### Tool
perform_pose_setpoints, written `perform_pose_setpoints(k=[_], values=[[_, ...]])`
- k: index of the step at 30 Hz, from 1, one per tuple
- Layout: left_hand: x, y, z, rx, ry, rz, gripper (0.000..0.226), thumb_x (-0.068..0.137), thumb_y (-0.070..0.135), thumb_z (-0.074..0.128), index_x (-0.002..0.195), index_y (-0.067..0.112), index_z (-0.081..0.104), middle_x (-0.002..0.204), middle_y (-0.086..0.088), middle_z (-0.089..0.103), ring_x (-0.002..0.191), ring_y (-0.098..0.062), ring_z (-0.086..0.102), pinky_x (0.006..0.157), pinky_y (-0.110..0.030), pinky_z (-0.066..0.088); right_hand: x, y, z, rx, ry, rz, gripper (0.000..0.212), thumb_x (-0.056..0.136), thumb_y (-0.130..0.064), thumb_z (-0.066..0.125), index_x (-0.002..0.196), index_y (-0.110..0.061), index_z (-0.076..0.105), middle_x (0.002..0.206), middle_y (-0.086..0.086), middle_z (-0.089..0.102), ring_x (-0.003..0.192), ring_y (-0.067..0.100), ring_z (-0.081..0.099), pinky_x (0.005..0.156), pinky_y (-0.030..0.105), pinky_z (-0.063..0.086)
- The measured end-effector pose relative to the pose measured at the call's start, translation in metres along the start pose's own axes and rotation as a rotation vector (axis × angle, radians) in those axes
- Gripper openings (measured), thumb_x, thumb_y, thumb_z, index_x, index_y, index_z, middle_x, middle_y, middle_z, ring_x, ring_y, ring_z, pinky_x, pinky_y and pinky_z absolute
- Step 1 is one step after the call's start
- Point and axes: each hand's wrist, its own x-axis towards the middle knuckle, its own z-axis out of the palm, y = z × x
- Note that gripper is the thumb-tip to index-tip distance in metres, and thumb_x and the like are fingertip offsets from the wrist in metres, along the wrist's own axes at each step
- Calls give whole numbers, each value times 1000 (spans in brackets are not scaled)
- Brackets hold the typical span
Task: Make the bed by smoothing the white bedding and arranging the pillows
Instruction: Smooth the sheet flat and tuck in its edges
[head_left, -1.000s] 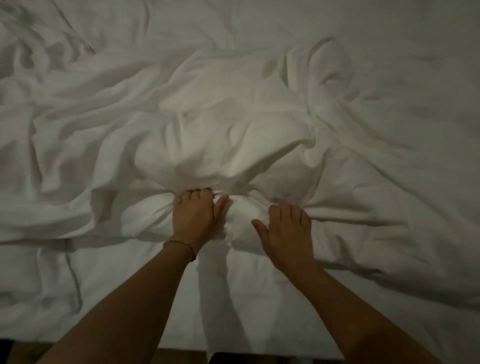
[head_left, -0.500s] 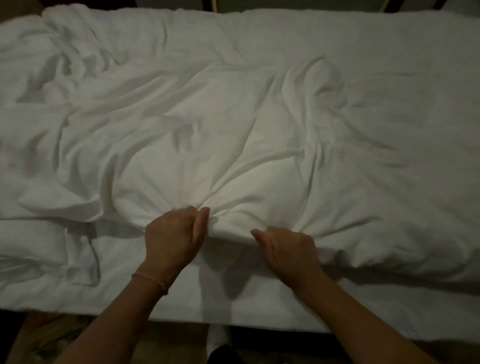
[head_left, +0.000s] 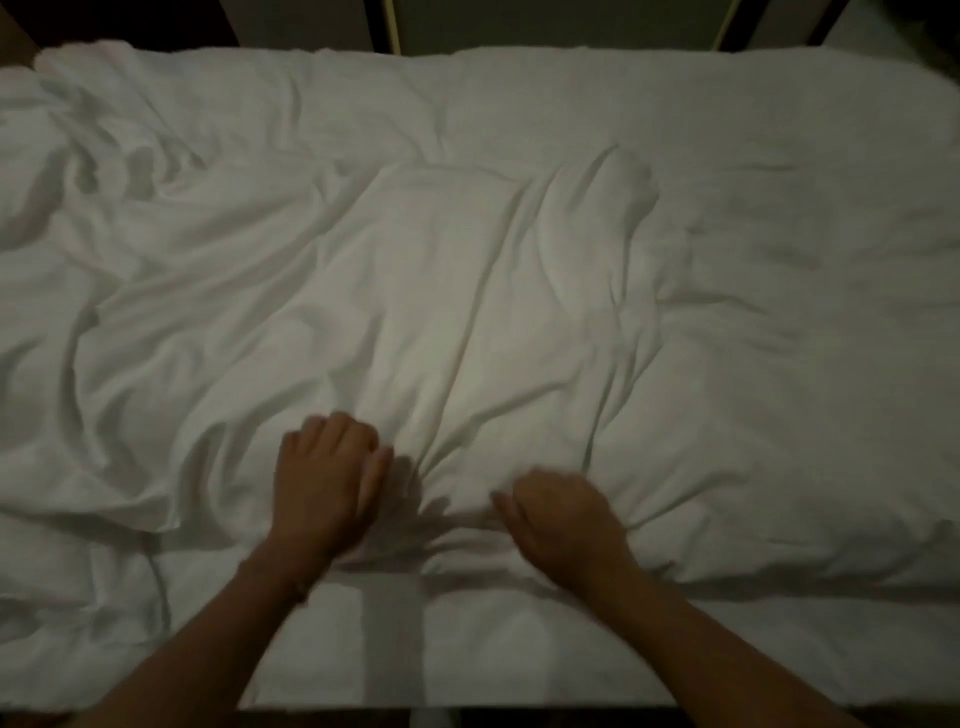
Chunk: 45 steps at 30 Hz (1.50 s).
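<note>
A crumpled white duvet (head_left: 467, 291) covers most of the bed, with deep folds at the left and a long crease up its middle. Its near edge lies a little back from the bed's front edge, over a flat white sheet (head_left: 519, 644). My left hand (head_left: 327, 478) grips that near edge with fingers curled into the cloth. My right hand (head_left: 561, 514) is closed on the same edge just to the right, a bunched fold between the two hands. No pillow can be told apart in the white bedding.
The bed's front edge (head_left: 571, 707) runs along the bottom, with dark floor below it. Beyond the far edge stand dark furniture and a pale panel (head_left: 545, 23). The bedding at the right (head_left: 805, 260) lies flatter than at the left.
Both hands have closed on the duvet's near edge and drawn it toward me. The view has pulled back, so the whole bed shows, and the middle bulge has flattened.
</note>
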Motion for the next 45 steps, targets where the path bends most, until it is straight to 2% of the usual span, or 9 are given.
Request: perform_pose_setpoints(k=[4,8,14,19,22,26,31,35,45], values=[[72,-25,5,161,-87,-127,55,97,57,35,125,16,58,123,-10,58,118,-37,50,96,-51,37,55,30,4,-14,-85,405,55,102,-53,39,114,-5,64,113,16,61,109,36,57,97,52,44],[65,-36,36,182,-419,-171,71,94,67,12,111,14,57,103,-12,63,93,-37,58,77,-47,46,45,25,38,-28,-388,460,86,96,-71,11,139,-6,47,133,14,52,127,34,45,116,55,24],[58,-55,53,69,-405,-240,90,87,76,-8,97,16,59,83,-12,68,78,-36,65,66,-38,44,38,26,65,-84,-316,486,61,101,-62,18,91,-17,57,84,3,55,77,24,52,70,36,39],[78,-90,6,105,-422,-246,55,100,57,32,118,17,66,98,-19,68,91,-40,64,79,-42,50,73,42,57,-79,-224,419,74,100,-63,4,64,-18,51,55,6,59,48,29,60,47,28,33],[85,-120,-30,237,-266,-144,65,99,65,24,105,18,70,82,-22,67,78,-43,64,69,-44,50,108,37,43,-53,-58,279,68,105,-54,12,62,-18,51,51,4,55,43,29,56,42,28,32],[61,-130,-58,201,-228,-202,63,100,62,30,96,14,72,71,-24,64,70,-44,64,62,-43,48,120,22,28,-21,70,219,59,107,-45,25,61,-18,50,52,6,52,44,30,52,41,34,36],[0,-111,-8,214,-432,-229,83,92,72,2,72,18,62,55,-11,60,51,-35,63,50,-41,53,64,4,72,-67,-287,287,54,97,-48,33,65,-20,67,61,1,66,53,26,64,45,31,46],[4,-116,17,178,-469,-316,75,94,64,10,92,18,69,78,-13,70,74,-36,69,67,-46,54,63,15,86,-63,-258,292,68,104,-48,19,69,-18,68,62,4,66,53,27,63,44,33,47],[88,-134,-8,80,-110,-172,53,95,56,26,92,15,59,88,-9,59,83,-37,58,60,-43,46,121,51,58,-110,-72,316,37,103,-37,40,77,-15,55,75,7,53,72,30,50,67,42,37]])
